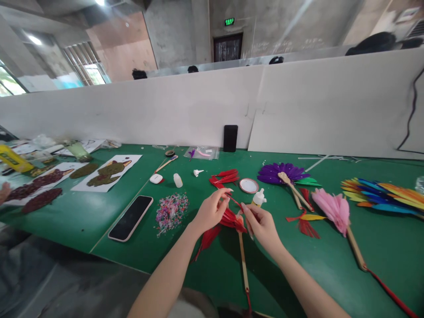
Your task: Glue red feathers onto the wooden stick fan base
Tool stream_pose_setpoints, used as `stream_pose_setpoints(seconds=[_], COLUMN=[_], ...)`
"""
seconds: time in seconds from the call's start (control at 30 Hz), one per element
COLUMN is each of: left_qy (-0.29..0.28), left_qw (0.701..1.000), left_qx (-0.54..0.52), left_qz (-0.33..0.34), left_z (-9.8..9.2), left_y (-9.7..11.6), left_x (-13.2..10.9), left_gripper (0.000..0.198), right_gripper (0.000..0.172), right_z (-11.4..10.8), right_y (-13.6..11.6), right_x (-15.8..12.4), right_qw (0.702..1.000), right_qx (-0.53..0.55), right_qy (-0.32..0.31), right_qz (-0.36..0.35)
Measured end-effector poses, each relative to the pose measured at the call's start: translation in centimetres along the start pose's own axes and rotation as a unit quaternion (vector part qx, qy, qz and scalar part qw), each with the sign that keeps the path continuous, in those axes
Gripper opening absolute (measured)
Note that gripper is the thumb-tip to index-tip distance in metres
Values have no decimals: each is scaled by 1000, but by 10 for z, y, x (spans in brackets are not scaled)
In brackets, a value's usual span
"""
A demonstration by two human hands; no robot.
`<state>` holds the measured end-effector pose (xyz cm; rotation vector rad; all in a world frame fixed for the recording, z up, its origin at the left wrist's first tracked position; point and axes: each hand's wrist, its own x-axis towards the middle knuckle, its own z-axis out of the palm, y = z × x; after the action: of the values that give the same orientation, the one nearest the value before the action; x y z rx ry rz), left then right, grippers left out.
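Between my two hands stretches a thin red feather [234,201]; its far end is in the fingers of my left hand [210,210]. My right hand [263,224] pinches the near end. Directly below lies a red feather fan [228,219] with a wooden handle [244,260] pointing toward me. More red feathers [225,177] are piled just beyond my left hand. A white glue bottle [259,198] stands behind my right hand, and a round lid [248,185] lies beside it. Part of the fan is hidden by my hands.
Loose sequins [170,213] and a phone [130,218] lie left. To the right are a purple feather fan [281,173], a pink feather fan [332,210] and multicoloured feathers [384,194]. A black phone [230,138] leans on the white partition [165,110]. Another person's hand [4,192] shows far left.
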<state>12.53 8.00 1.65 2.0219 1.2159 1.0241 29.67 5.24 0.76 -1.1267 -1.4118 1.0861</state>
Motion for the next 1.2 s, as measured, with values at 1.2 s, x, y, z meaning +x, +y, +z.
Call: stream_pose_setpoints(seconds=[1.2], left_qy=[-4], left_qw=[971], left_qx=[-217], left_qz=[-101], left_z=[3], left_y=[13], left_x=[1], left_gripper=[32], right_gripper=[39], right_z=[0], right_y=[-2], right_x=[1], right_qw=[999], right_qx=[47], right_qy=[14], right_qz=[-3])
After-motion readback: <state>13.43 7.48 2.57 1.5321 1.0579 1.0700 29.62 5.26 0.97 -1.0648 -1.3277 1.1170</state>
